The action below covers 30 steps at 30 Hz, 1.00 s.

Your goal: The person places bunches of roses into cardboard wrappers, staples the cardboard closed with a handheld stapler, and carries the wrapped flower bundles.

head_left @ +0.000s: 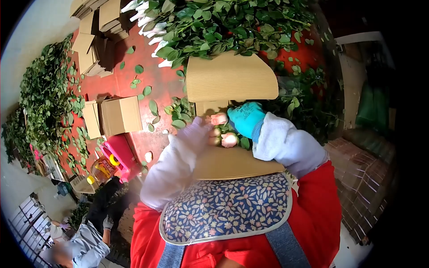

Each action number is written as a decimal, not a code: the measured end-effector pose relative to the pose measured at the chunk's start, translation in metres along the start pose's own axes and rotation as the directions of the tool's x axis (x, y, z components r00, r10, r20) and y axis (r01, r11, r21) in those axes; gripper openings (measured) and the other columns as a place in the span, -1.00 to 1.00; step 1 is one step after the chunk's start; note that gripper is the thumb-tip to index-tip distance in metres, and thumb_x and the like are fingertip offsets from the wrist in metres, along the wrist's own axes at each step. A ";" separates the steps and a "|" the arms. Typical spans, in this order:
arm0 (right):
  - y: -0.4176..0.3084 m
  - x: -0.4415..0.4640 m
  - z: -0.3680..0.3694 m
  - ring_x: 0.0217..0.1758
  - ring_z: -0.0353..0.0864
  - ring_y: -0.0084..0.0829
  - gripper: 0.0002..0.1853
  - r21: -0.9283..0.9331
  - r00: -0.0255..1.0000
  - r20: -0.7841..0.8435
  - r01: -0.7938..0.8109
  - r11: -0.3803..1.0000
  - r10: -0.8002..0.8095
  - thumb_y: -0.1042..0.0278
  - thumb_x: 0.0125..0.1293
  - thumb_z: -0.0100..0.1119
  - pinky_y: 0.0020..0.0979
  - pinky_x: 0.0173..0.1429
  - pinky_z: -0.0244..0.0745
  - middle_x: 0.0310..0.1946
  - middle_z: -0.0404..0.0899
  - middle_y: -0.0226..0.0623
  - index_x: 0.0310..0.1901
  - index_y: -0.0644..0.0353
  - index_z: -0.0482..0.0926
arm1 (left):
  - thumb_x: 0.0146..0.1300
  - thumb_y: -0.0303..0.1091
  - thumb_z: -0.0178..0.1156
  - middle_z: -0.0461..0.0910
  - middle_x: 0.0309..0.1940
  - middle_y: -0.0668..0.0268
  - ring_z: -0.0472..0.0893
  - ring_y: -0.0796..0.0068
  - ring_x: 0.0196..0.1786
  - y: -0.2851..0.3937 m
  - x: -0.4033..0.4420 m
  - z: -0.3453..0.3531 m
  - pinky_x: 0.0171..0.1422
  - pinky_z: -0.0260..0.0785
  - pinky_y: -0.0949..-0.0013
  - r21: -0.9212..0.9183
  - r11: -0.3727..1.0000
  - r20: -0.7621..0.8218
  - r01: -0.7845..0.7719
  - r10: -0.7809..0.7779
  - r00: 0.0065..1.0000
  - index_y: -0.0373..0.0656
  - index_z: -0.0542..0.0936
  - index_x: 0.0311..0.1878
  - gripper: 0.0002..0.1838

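Step in hand, as judged: pink roses (pixel 229 140) being positioned between cardboard flaps (pixel 232 80) at 12 and 6 o'clock on the table (pixel 120 85); left hand (pixel 196 129), at 10 o'clock of them, blurred, right hand (pixel 246 119), at 1 o'clock, curled; whether either grips cannot be told; the next move calls for light petal contact

left hand (pixel 197 128), middle: blurry, fingers hard to see | pink roses (pixel 229 140), middle: stems hidden | leafy pile (pixel 232 27): top cut off | person (pixel 85 244), bottom left: head blurry
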State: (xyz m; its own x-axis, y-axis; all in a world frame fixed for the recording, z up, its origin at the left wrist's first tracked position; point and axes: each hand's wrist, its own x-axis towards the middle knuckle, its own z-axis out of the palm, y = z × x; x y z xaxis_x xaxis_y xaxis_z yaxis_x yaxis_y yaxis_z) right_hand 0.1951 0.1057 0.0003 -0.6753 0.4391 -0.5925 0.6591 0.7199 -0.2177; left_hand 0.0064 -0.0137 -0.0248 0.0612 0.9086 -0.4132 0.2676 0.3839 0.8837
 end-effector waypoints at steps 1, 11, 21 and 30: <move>0.000 -0.001 -0.003 -0.22 0.69 -0.19 -0.74 -0.002 1.000 0.001 -0.002 1.000 0.002 0.18 0.24 0.05 -0.10 -0.07 0.52 -0.29 0.68 -0.21 -0.18 0.12 0.62 | 0.23 -0.41 0.18 0.50 -0.16 0.11 0.62 0.14 -0.22 -0.005 0.000 0.001 -0.13 0.53 0.26 0.324 0.908 0.114 -0.266 0.242 0.964 -0.07 0.56 0.17 -0.60; -0.007 0.025 0.040 -0.36 0.65 -0.16 -0.78 -0.052 0.894 -0.443 0.052 0.997 -0.070 0.26 0.25 0.02 -0.07 -0.22 0.45 -0.43 0.65 -0.18 -0.33 0.19 0.61 | 0.21 -0.34 0.14 0.53 -0.09 0.06 0.63 0.09 -0.20 0.030 0.003 -0.002 -0.18 0.54 0.20 0.547 0.837 0.196 -0.020 -0.105 0.975 -0.02 0.51 0.23 -0.53; 0.001 -0.002 -0.004 -0.44 0.64 -0.16 -0.71 0.033 0.972 -0.225 0.078 0.996 -0.068 0.15 0.31 0.06 -0.07 -0.34 0.42 -0.49 0.64 -0.20 -0.12 0.16 0.62 | 0.24 -0.22 0.14 0.38 0.31 0.20 0.63 0.15 0.03 0.029 0.004 -0.003 -0.03 0.56 0.21 0.746 0.619 0.236 -0.244 0.097 0.967 -0.03 0.47 0.23 -0.53; 0.021 -0.060 -0.031 -0.34 0.64 -0.09 -0.74 0.292 0.906 -0.281 0.395 0.871 -0.317 0.12 0.25 0.18 -0.14 -0.23 0.52 -0.42 0.65 -0.13 -0.21 0.13 0.65 | 0.25 -0.33 0.05 0.37 0.30 0.25 0.66 0.11 -0.11 0.036 0.007 -0.011 -0.10 0.57 0.22 -0.329 0.764 0.292 0.555 -0.477 0.829 0.05 0.43 0.27 -0.52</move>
State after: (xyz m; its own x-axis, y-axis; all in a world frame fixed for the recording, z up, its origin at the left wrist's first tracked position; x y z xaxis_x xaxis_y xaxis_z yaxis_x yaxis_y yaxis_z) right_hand 0.2394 0.1111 0.0557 -0.9137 0.3208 -0.2495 0.4036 0.6434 -0.6505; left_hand 0.0055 0.0087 0.0065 0.2040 0.5222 -0.8281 -0.0781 0.8519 0.5179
